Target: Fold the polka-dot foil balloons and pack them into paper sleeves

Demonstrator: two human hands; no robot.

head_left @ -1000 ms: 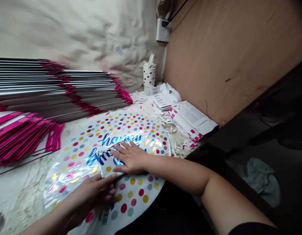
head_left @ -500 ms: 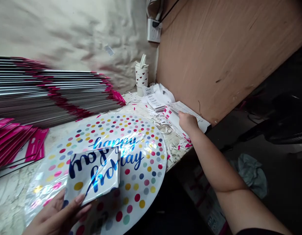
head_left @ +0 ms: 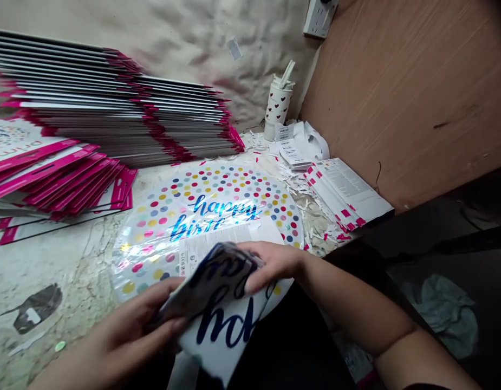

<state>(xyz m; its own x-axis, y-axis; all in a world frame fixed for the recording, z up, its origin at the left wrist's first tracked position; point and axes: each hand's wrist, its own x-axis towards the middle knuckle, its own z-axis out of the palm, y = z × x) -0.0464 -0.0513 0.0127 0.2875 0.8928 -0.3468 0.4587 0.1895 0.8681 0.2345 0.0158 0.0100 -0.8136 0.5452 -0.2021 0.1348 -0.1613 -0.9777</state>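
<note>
Both my hands hold a folded foil balloon with navy and blue lettering, low in the middle of the view. My left hand grips its left end, and my right hand presses on its top edge. A printed white paper sheet lies partly behind the fold, its lower part hidden by the foil. Beyond them, a round foil balloon with coloured polka dots and "happy birth" lettering lies flat on the bench, its lower edge hidden.
Long stacks of flat packs with pink edges fill the back left, with looser pink-edged packs in front. A heart-patterned cup, papers and paper scraps sit at the back right, against a wooden board.
My right hand has come back from the papers at the right and joined my left on the folded foil. A printed sheet now lies against the fold. The view has shifted.
</note>
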